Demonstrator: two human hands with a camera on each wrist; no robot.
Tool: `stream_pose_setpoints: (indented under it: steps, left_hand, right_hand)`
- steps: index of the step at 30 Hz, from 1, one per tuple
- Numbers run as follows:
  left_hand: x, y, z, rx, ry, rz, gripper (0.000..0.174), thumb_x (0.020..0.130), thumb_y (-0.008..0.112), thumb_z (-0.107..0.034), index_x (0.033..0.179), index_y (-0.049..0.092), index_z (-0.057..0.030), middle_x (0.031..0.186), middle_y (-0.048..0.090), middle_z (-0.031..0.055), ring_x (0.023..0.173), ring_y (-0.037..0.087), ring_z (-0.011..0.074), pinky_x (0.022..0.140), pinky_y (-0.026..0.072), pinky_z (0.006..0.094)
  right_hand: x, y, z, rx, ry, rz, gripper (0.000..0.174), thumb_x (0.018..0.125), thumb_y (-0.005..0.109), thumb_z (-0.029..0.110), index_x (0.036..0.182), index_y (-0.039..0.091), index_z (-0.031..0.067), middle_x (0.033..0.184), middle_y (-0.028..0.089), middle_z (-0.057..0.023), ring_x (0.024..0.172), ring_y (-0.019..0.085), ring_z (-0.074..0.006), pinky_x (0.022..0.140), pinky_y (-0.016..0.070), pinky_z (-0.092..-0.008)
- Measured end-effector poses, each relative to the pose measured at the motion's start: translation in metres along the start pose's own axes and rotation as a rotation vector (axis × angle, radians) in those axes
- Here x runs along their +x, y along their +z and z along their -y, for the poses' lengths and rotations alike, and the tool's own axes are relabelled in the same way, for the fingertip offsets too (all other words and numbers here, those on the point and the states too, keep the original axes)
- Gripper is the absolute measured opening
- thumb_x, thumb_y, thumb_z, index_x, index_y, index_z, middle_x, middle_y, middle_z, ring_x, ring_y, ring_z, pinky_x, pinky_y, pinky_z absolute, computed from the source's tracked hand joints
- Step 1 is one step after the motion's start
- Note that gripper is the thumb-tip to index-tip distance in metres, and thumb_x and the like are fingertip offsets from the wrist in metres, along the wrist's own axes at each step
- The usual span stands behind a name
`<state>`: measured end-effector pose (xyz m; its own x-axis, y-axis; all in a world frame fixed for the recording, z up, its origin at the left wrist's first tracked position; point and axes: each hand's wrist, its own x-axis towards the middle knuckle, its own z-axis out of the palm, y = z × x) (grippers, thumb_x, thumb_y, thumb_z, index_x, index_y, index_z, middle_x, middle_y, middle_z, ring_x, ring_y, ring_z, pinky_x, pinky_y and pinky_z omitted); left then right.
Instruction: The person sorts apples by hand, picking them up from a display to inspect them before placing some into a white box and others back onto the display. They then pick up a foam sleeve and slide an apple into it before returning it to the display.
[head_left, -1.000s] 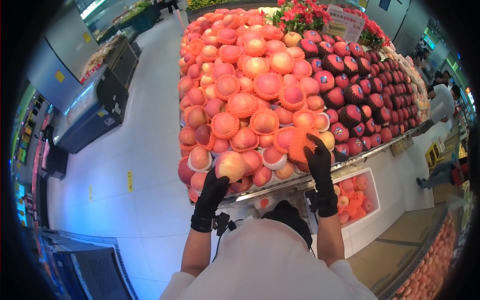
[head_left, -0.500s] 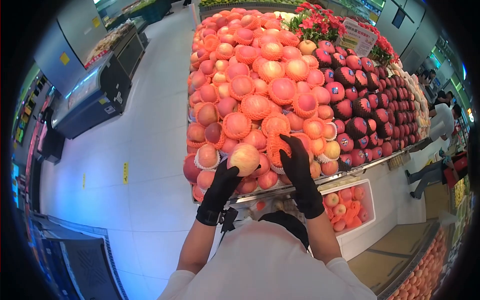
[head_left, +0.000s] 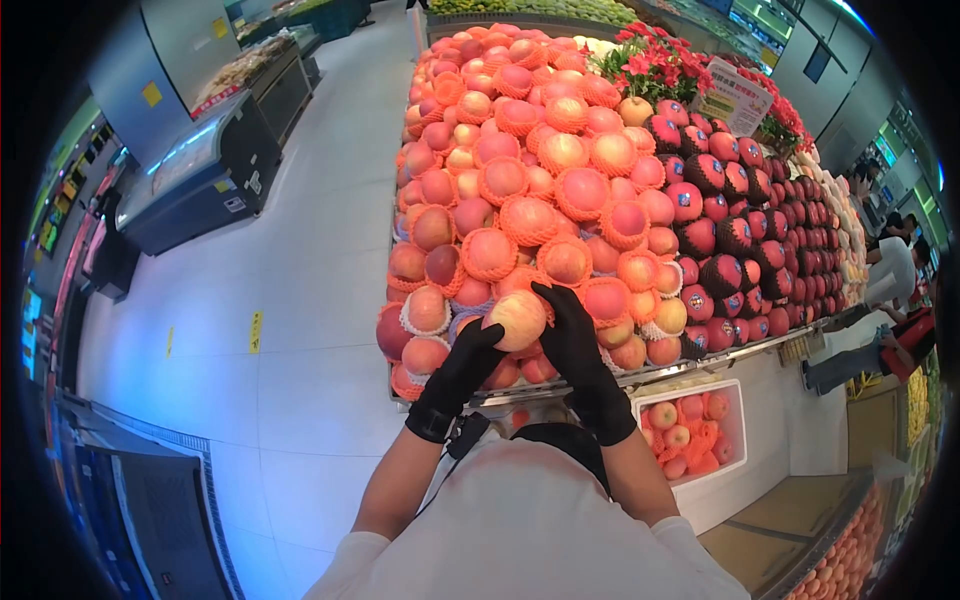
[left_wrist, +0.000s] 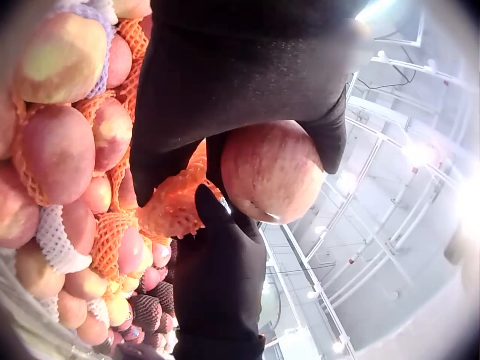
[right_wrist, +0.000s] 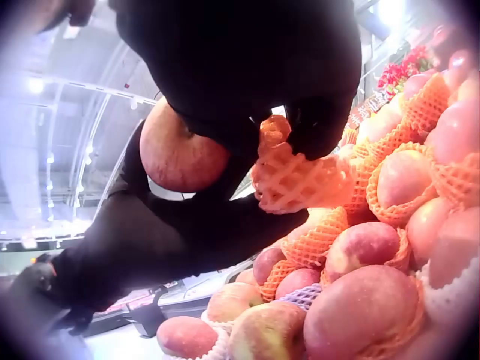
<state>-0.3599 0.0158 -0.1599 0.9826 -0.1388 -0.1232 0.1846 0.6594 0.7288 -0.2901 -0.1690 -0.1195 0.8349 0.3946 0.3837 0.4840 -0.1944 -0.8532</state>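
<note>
My black-gloved left hand (head_left: 462, 365) holds a pale red-yellow apple (head_left: 519, 320) above the front of the fruit pile, its thumb along the apple's side in the left wrist view. My gloved right hand (head_left: 575, 345) is close beside it and pinches an orange foam net sleeve (right_wrist: 300, 180). In the right wrist view the crumpled sleeve hangs between the fingers of both hands, while the bare apple (right_wrist: 180, 150) sits to its left. Netted apples (head_left: 490, 253) lie just beyond the hands.
Dark-netted red apples (head_left: 722, 272) fill the display's right side, near red flowers (head_left: 650, 65) and a sign (head_left: 735, 97). A white foam box (head_left: 740, 425) of apples stands below the front edge. Freezer cabinets (head_left: 200, 175) line the left aisle; people stand at far right.
My right hand has drawn the orange foam net sleeve back from the pile toward the left hand. The apple has moved right in the head view, and both hands are now together.
</note>
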Motion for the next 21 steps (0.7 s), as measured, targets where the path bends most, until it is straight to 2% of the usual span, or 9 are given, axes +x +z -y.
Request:
stream_pose_setpoints:
  steps: [2, 5, 8, 11, 14, 17, 20, 21]
  left_hand:
    - [-0.001, -0.001, -0.006, 0.308, 0.105, 0.002, 0.034, 0.099, 0.055, -0.019, 0.127, 0.052, 0.0013, 0.119, 0.057, 0.0106, 0.109, 0.059, 0.0218, 0.094, 0.0514, 0.0338]
    - [-0.01, 0.003, -0.016, 0.021, -0.015, -0.098, 0.033, 0.096, 0.062, -0.024, 0.118, 0.06, 0.0, 0.095, 0.063, 0.0018, 0.082, 0.058, 0.0089, 0.068, 0.0475, 0.0234]
    - [-0.009, 0.003, -0.01, 0.003, 0.117, -0.134, 0.036, 0.094, 0.065, -0.025, 0.119, 0.061, 0.0009, 0.098, 0.064, 0.0031, 0.086, 0.06, 0.0113, 0.072, 0.0494, 0.0264]
    - [-0.014, 0.022, -0.029, 0.428, 0.217, -0.172, 0.033, 0.09, 0.068, -0.023, 0.111, 0.063, 0.0016, 0.091, 0.066, 0.004, 0.079, 0.062, 0.0123, 0.07, 0.051, 0.0274]
    - [-0.01, 0.027, -0.036, 0.626, 0.217, -0.159, 0.035, 0.087, 0.073, -0.024, 0.107, 0.065, 0.0035, 0.096, 0.068, 0.0058, 0.086, 0.064, 0.0133, 0.073, 0.0519, 0.0283]
    - [-0.012, 0.044, -0.042, 0.544, 0.326, -0.14, 0.048, 0.084, 0.077, -0.021, 0.122, 0.06, 0.0021, 0.112, 0.066, 0.0084, 0.102, 0.062, 0.0166, 0.089, 0.0511, 0.0309]
    - [-0.003, 0.035, -0.034, 0.712, 0.298, -0.172, 0.052, 0.082, 0.079, -0.024, 0.123, 0.059, 0.0011, 0.116, 0.066, 0.0105, 0.109, 0.062, 0.0198, 0.096, 0.0496, 0.0335]
    - [-0.003, 0.04, -0.034, 0.735, 0.33, -0.181, 0.054, 0.08, 0.08, -0.024, 0.123, 0.059, 0.0015, 0.115, 0.066, 0.0107, 0.109, 0.062, 0.0196, 0.095, 0.0496, 0.0337]
  right_hand:
    - [0.004, 0.001, -0.002, -0.016, 0.034, -0.01, 0.041, 0.089, 0.062, 0.004, 0.13, 0.059, 0.0056, 0.124, 0.059, -0.0192, 0.116, 0.058, -0.0364, 0.1, 0.0467, -0.0412]
    - [0.003, -0.002, -0.003, -0.037, 0.069, -0.027, 0.038, 0.089, 0.061, 0.003, 0.127, 0.061, 0.0051, 0.121, 0.062, -0.0184, 0.114, 0.06, -0.0346, 0.098, 0.0479, -0.0401]
    - [0.003, -0.006, 0.003, -0.058, 0.035, -0.04, 0.037, 0.089, 0.061, 0.002, 0.125, 0.062, 0.0049, 0.12, 0.063, -0.0175, 0.112, 0.061, -0.0331, 0.096, 0.0492, -0.0391]
    - [0.002, -0.006, 0.017, -0.073, -0.022, -0.044, 0.035, 0.088, 0.06, 0.0, 0.123, 0.063, 0.0046, 0.118, 0.064, -0.0166, 0.111, 0.063, -0.0316, 0.093, 0.0506, -0.0381]
    - [0.002, -0.002, 0.029, -0.093, -0.04, -0.034, 0.034, 0.088, 0.06, -0.001, 0.121, 0.064, 0.0044, 0.117, 0.065, -0.0157, 0.109, 0.064, -0.0301, 0.091, 0.0519, -0.0371]
    - [0.0, 0.0, 0.026, -0.125, -0.083, -0.034, 0.033, 0.088, 0.059, -0.002, 0.12, 0.065, 0.0047, 0.118, 0.065, -0.0151, 0.109, 0.064, -0.0297, 0.09, 0.0525, -0.0364]
    - [-0.004, -0.003, 0.007, -0.16, -0.157, -0.091, 0.032, 0.088, 0.06, -0.002, 0.119, 0.066, 0.004, 0.114, 0.066, -0.0157, 0.105, 0.065, -0.0302, 0.088, 0.0529, -0.0366]
    - [-0.003, -0.004, 0.01, -0.163, -0.128, -0.113, 0.031, 0.088, 0.06, -0.001, 0.117, 0.066, 0.0034, 0.112, 0.066, -0.016, 0.102, 0.065, -0.0303, 0.087, 0.053, -0.0369]
